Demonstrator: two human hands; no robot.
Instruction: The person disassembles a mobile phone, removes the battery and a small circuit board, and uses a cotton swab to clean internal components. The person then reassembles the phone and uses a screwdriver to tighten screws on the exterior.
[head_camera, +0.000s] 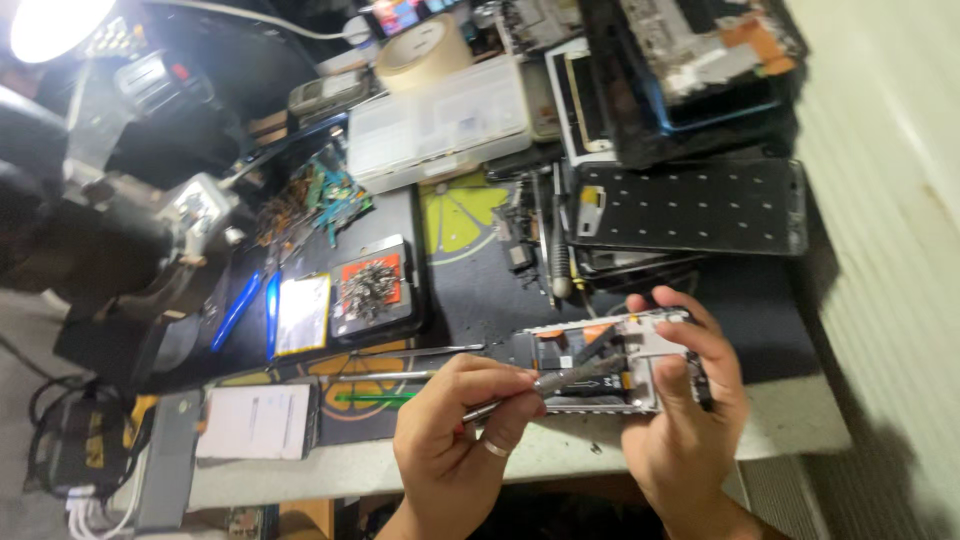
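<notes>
An opened phone frame (600, 362), with its circuit parts and orange tabs exposed, lies at the front edge of the workbench. My right hand (690, 400) grips its right end, fingers curled over the top and side. My left hand (460, 425), with a ring on one finger, pinches metal tweezers (560, 378). Their tips point right and rest on the inside of the frame.
A dark work mat (480, 285) holds a magnetic pad of screws (372, 285), a flat battery (302, 312), blue pry tools (238, 310), a screwdriver (558, 262) and a phone (255, 420). Behind stand a clear parts box (440, 125), a tape roll (425, 48) and stacked phone frames (690, 205). A wall (890, 200) runs along the right.
</notes>
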